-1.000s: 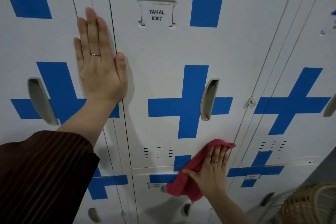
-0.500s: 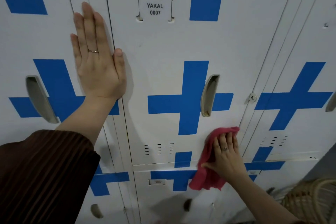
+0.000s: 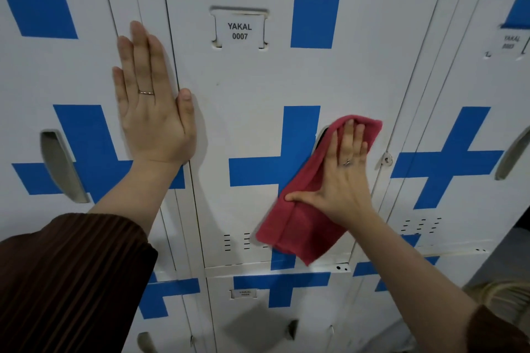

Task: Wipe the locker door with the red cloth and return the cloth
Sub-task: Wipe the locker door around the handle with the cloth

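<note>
Red cloth up from bottom edge of locker door to mid-height.
Pressed flat under spread right hand; left hand flat, empty, braced at door's left seam. Return pending.

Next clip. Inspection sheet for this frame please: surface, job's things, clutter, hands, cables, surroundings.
Surface: white locker door with blue cross, labelled YAKAL 0007, closed.
Job's things: red cloth pressed on the door, covering most of its handle.
Clutter: nothing seen.
Hands: left hand flat at the door's left edge; right hand flat on the cloth, fingers straight.
Cables: nothing seen.
Surroundings: neighbouring lockers beside and below; blurred woven object lower right.
</note>
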Demonstrator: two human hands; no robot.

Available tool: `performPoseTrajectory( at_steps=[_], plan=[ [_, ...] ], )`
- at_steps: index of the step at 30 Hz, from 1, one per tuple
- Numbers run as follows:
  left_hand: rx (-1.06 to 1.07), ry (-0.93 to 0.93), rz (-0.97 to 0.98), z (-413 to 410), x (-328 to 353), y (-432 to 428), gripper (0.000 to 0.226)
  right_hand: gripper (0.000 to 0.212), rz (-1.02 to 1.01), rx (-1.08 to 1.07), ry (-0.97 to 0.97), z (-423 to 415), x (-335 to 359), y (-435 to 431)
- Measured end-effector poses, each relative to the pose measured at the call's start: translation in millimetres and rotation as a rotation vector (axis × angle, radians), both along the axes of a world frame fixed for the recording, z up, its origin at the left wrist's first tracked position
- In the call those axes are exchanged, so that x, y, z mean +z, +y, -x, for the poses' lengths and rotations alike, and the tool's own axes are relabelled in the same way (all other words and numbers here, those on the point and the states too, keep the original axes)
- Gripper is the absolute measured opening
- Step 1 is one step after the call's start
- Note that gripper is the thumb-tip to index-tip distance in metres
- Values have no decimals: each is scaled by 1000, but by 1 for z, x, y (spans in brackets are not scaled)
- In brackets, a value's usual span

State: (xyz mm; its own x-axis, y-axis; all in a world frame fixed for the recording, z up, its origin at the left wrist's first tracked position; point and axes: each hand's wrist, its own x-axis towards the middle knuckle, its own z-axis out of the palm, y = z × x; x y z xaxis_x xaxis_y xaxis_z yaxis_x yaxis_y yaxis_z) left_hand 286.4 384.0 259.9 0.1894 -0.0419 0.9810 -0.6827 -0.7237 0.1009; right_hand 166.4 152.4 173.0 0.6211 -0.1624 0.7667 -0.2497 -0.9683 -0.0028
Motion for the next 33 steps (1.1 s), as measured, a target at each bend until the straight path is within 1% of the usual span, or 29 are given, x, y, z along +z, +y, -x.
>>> performPoseTrajectory(
  at_steps=[1,3,5,7,9,10,12,15,18,21,23,24,26,28,30,31,33],
  plan=[
    [-1,0,1,0,0,0,58,132,-14,2,-39,2,7,-7],
    [-3,4,2,0,0,0,58,134,-121,-17,-112,5,11,-13],
    [3,4,2,1,0,0,58,135,-188,-26,-81,8,-3,-9],
    [6,5,-5,1,0,0,58,134,-165,-14,66,14,-33,-6],
    [5,8,-8,0,1,0,59,129,-71,-23,192,22,-57,-14],
    [6,11,-9,0,0,0,59,128,-27,-21,212,23,-58,-20],
    [8,9,-10,-1,0,0,59,129,18,-17,185,23,-43,-29],
    [10,4,-9,0,1,0,59,135,-60,-20,107,20,-13,-24],
    [15,13,-8,0,1,0,60,141,-139,-18,186,22,-31,-11],
    [17,13,-9,0,0,0,60,133,-65,-6,249,23,-50,-10],
    [18,6,-7,0,0,0,61,139,-36,3,184,17,-31,-13],
    [20,4,-5,-1,0,0,61,139,-42,12,109,13,-14,-13],
    [18,0,-3,-1,1,-1,60,137,-102,24,-52,5,21,-10],
    [10,3,-5,0,0,-1,60,139,-159,17,-117,2,36,-4],
    [11,6,-2,0,0,0,60,139,-154,15,-109,2,25,-3],
    [9,6,-2,0,0,0,60,138,-146,18,-74,5,11,-4],
    [3,1,0,1,0,0,60,137,-144,2,57,12,-27,-9]
  ],
)
